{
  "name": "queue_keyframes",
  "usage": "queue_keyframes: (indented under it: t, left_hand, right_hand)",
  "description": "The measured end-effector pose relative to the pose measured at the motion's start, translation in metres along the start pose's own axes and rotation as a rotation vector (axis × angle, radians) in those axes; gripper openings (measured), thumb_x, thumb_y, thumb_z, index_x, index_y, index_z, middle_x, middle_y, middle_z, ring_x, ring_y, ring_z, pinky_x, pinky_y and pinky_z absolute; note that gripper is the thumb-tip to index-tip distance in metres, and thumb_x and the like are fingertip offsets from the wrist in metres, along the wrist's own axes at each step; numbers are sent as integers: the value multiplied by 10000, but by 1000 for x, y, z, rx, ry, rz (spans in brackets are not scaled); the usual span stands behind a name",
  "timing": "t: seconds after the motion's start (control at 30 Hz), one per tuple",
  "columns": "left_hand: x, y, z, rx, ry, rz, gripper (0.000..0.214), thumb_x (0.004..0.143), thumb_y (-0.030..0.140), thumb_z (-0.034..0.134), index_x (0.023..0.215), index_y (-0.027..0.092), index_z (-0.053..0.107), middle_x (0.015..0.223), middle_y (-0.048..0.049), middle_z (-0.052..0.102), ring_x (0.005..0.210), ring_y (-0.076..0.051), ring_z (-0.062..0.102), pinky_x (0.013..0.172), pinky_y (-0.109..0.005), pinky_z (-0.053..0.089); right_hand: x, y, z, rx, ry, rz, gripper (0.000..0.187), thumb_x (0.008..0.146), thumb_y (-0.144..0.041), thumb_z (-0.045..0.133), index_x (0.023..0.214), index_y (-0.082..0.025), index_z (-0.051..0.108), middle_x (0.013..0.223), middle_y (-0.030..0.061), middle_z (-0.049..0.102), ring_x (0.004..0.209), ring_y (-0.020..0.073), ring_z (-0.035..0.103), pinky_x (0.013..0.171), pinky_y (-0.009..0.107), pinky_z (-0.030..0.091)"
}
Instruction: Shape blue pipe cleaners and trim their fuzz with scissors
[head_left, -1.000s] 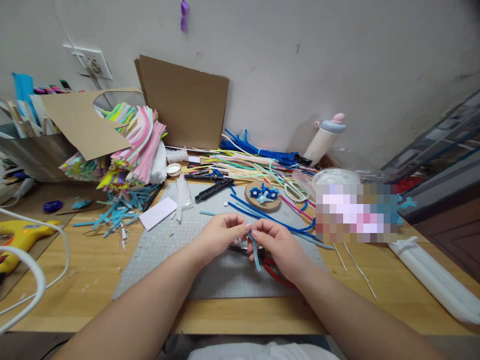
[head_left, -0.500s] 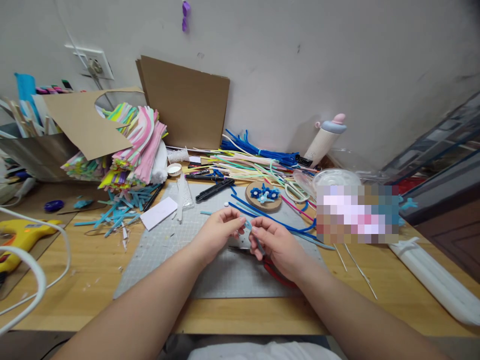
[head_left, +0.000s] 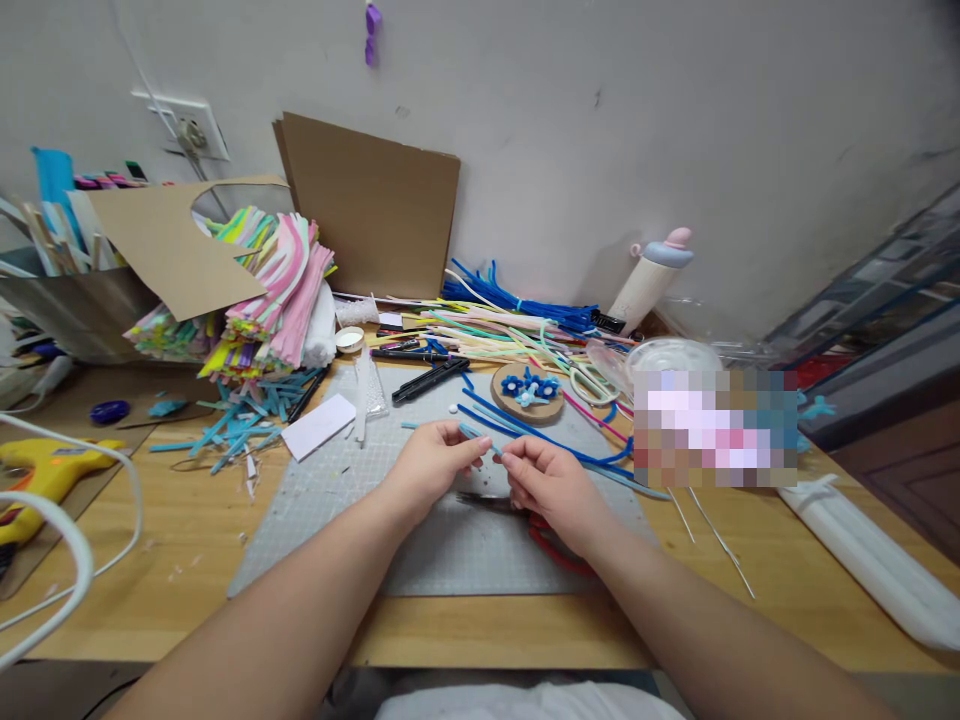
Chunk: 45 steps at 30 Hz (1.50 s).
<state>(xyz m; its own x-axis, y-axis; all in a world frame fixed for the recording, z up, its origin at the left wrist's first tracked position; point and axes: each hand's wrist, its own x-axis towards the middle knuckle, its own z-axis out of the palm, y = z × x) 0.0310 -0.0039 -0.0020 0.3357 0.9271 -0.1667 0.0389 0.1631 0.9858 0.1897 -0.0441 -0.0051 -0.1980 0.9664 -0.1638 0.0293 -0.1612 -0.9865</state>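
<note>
Light blue, the chenille stem (head_left: 472, 433) is pinched in the closed fingertips of both the left hand (head_left: 433, 465) and the right hand (head_left: 553, 488) above the grey cutting mat (head_left: 337, 540), apparently for fine control, while the red-handled tool (head_left: 538, 537) lies close by, probably for easy reach.

Craft workspace: yellow glue gun (head_left: 56, 460), bundled pipe cleaners (head_left: 285, 290), gridded cutting mat (head_left: 450, 570).

The mat (head_left: 442, 560) lies open leftward; red-handled scissors (head_left: 541, 541) obstruct rightward.
</note>
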Motion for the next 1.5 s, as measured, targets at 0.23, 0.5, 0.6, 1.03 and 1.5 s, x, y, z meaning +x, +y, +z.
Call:
queue_keyframes:
  t: [0.23, 0.5, 0.6, 1.03, 1.5]
  left_hand:
    - [-2, 8, -8, 133, -64, -52, 246, 610, 373, 697, 636, 140, 624, 526, 3, 567, 482, -105, 473, 513, -241, 349]
    - [3, 28, -49, 324, 237, 84, 171, 625, 322, 674, 691, 170, 632, 600, 17, 590, 557, -118, 495, 548, -238, 355]
    - [8, 27, -66, 390, 386, 95, 157, 627, 317, 666, 682, 173, 639, 575, 15, 592, 538, -127, 486, 535, -250, 336]
    - [25, -4, -61, 526, 405, 88, 138, 622, 329, 662, 684, 206, 675, 667, -31, 675, 629, -188, 584, 589, -281, 380]
    - [11, 15, -53, 483, 663, 184, 260, 696, 403, 579, 817, 194, 677, 690, -13, 618, 635, -173, 528, 605, -271, 358]
  right_hand:
    - [-2, -10, -9, -597, -73, -250, 230, 866, -322, 474, 713, -181, 570, 649, -24, 525, 626, 118, 458, 587, 238, 340]
    - [6, -1, -14, -465, 102, -240, 288, 856, -320, 482, 1115, -212, 541, 693, -21, 497, 596, 133, 447, 552, 255, 337]
    - [9, 1, -19, -391, 156, -263, 281, 846, -333, 494, 1091, -202, 537, 725, -14, 485, 615, 132, 449, 559, 256, 344]
    - [14, -11, -43, -491, 309, -347, 252, 845, -334, 495, 1052, -206, 562, 733, -3, 531, 562, 125, 451, 520, 252, 346]
    - [42, 10, -86, -1138, 287, -328, 56, 749, -243, 612, 748, -193, 638, 830, 51, 584, 846, 205, 532, 765, 330, 398]
